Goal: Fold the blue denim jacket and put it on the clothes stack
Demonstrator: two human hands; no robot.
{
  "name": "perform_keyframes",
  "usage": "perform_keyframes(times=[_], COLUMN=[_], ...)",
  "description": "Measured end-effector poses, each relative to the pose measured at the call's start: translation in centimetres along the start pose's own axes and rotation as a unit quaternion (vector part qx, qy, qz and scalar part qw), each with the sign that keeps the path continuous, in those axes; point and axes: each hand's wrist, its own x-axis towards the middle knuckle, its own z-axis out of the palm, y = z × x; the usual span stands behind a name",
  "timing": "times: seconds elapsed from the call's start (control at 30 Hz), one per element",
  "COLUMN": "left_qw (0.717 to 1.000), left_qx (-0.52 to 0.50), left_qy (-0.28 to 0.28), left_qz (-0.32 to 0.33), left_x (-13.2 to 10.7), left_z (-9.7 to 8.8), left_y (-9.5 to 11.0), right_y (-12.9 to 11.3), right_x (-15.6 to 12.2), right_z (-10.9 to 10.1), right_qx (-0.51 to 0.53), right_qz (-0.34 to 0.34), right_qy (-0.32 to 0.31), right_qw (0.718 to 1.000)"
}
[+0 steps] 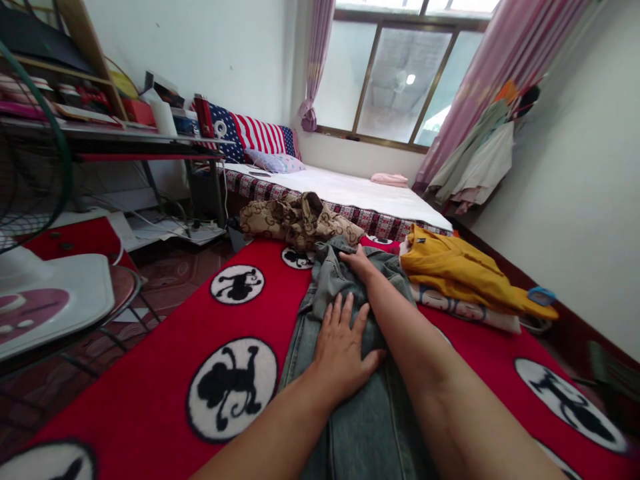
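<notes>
Two hands [340, 350] [360, 261] press a denim jacket [370, 427], red blanket [150, 373] spreading left.

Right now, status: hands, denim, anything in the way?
Left hand flat on denim jacket. Right hand on its far end. Yellow garment alongside, right.

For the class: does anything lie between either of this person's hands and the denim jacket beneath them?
Nothing visible does: the left hand lies flat on the denim jacket, and the right hand rests on its upper part, both directly on the cloth.
</notes>
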Motion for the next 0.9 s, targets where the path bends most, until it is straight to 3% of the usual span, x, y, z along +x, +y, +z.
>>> perform_keyframes(times=[0.13, 0.27, 0.43, 0.53, 0.63, 0.73, 0.83, 0.9], left_qw=[1.0, 1.0, 0.993, 0.983, 0.982, 0.969, 0.968, 0.975], left_qx=[0.003, -0.004, -0.068, -0.101, -0.026, 0.08, 0.098, 0.092], left_qy=[-0.007, 0.02, 0.101, 0.152, 0.188, 0.227, 0.197, 0.16], left_qz=[-0.014, -0.017, 0.001, 0.001, 0.003, -0.048, -0.119, -0.127], left_x=[0.2, 0.5, 0.9, 0.9, 0.6, 0.6, 1.6, 2.5], left_z=[-0.4, -0.2, 0.2, -0.2, -1.4, -3.0, -4.3, -4.9], left_y=[-0.1, -0.4, -1.1, -1.3, -1.2, -1.6, -2.8, -3.9], right_y=[0.1, 0.5, 1.7, 2.2, 2.4, 2.5, 2.4, 2.2], right_x=[-2.8, -7.2, -15.1, -18.7, -20.3, -20.7, -20.9, -21.1], right_z=[-0.3, -2.5, -5.4, -5.9, -5.5, -5.1, -5.1, -5.2], right_qx=[0.03, 0.024, -0.143, -0.244, -0.28, -0.276, -0.275, -0.296], right_qz=[0.019, 0.008, -0.14, -0.143, -0.123, -0.13, -0.144, -0.169], right_qy=[-0.09, -0.113, -0.06, -0.083, -0.064, -0.031, -0.016, -0.011], right_qw=[0.995, 0.993, 0.978, 0.956, 0.95, 0.952, 0.951, 0.94])
